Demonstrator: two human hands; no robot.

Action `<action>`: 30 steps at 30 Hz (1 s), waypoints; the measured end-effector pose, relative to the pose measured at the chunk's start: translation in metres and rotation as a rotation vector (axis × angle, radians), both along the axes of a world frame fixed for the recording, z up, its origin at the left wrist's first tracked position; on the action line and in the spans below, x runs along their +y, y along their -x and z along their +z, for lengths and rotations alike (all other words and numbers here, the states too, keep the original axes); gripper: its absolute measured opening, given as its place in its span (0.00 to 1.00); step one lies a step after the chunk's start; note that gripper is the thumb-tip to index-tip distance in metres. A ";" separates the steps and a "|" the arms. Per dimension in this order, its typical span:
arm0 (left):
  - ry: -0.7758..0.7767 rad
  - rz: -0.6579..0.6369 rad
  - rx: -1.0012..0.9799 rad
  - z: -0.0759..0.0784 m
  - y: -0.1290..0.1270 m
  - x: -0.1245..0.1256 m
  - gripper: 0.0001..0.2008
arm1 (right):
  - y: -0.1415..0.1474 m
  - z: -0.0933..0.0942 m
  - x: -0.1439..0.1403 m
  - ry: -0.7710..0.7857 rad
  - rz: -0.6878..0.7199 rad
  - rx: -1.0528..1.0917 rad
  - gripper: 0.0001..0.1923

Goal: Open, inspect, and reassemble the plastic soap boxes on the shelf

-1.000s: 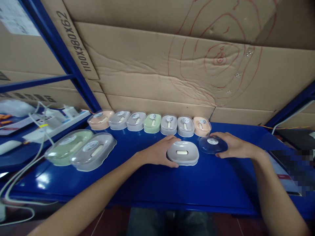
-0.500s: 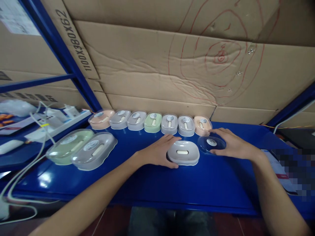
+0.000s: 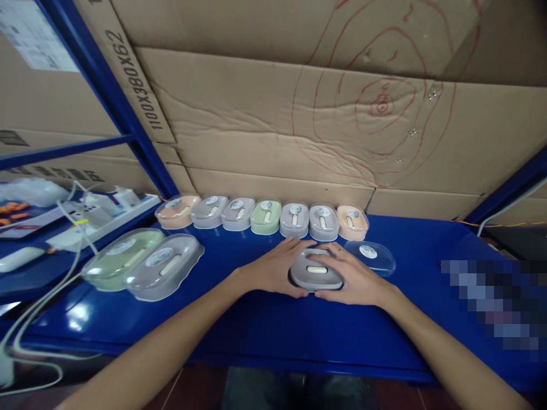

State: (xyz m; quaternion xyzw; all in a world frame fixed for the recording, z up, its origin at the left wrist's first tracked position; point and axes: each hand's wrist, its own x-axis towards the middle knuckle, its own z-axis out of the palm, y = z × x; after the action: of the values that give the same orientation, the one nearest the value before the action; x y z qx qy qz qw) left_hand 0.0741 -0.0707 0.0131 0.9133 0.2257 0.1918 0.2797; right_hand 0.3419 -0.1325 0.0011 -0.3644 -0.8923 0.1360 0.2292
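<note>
Both the left hand [image 3: 273,267] and right hand [image 3: 352,279] clasped one grey oval plastic soap box [image 3: 315,269], fingers curled round it, before seven lidded boxes [image 3: 265,216].

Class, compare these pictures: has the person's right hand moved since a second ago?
Yes. The right hand has left the clear lid and shifted left onto the grey soap box, judged against the row of boxes behind.
</note>
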 end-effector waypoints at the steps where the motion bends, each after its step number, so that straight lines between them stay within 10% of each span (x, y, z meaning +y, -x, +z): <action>1: 0.001 0.001 -0.004 -0.001 0.000 0.000 0.56 | 0.000 0.000 0.000 0.002 0.003 0.012 0.42; 30: 0.268 0.120 -0.215 0.000 -0.003 -0.002 0.65 | -0.003 0.013 0.003 0.123 -0.090 0.428 0.19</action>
State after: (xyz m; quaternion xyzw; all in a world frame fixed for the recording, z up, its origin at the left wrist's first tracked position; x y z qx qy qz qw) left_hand 0.0770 -0.0730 0.0132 0.8270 0.2720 0.2728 0.4095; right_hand 0.3451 -0.1291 0.0138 -0.3801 -0.7962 0.2541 0.3963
